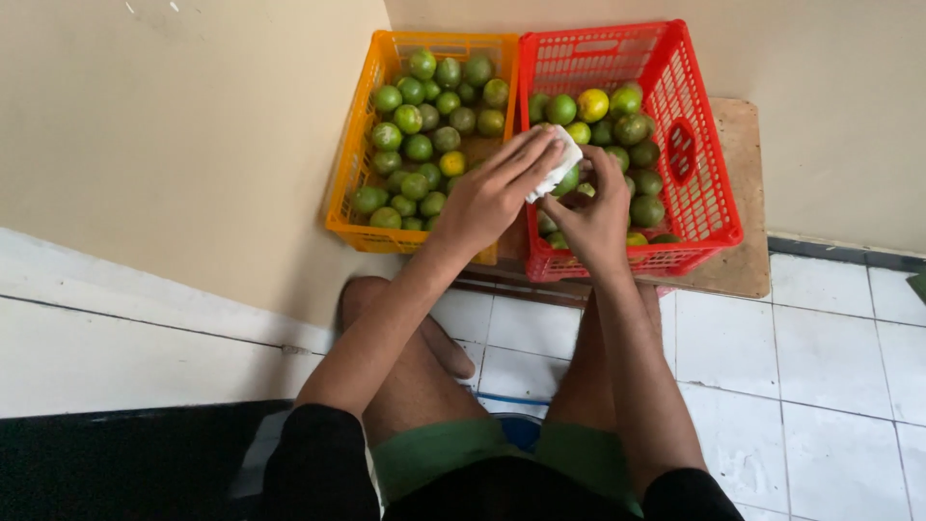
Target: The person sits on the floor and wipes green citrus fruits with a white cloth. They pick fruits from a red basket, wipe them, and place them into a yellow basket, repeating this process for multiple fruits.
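Note:
My left hand (pixel 492 193) presses a white cloth (pixel 557 166) against a green lime (pixel 567 181), which my right hand (pixel 590 217) grips from below. Both hands hover over the near left part of the red plastic basket (pixel 704 164), which holds several green and yellowish limes. Beside it on the left stands an orange plastic basket (pixel 349 183) filled with several green limes and one yellow one. The lime in my hands is mostly hidden by the cloth and fingers.
Both baskets rest on a wooden board (pixel 743 193) in a corner between two beige walls. White floor tiles (pixel 830 386) spread to the right. My bare legs and green shorts are below, with a dark mat at the lower left.

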